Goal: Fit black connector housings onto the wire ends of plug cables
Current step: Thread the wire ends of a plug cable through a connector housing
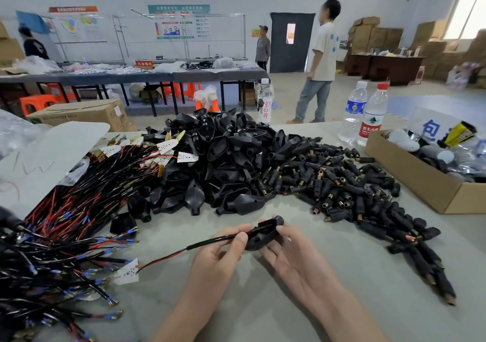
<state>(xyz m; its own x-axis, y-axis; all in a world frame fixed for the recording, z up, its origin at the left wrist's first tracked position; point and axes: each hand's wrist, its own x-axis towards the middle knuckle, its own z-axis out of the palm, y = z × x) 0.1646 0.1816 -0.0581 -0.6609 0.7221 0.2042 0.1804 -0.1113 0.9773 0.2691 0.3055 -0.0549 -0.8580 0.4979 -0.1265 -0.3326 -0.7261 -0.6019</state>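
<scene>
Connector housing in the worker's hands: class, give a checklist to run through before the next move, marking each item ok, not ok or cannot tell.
1. Right hand has a grip on the connector housing: ok.
2. Left hand pinches the cable at the housing's mouth: ok.
3. Cable lined up with the housing: ok.
4. Wire ends seated inside: cannot tell.
5. Pile of spare housings close by: ok.

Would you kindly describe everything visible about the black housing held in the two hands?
The black housing is a plastic-looking, flattened shell with a short round collar at its far end. It is held tilted above the table, the right hand holding it from beneath, while the left hand pinches the black cable entering its near end.
</scene>
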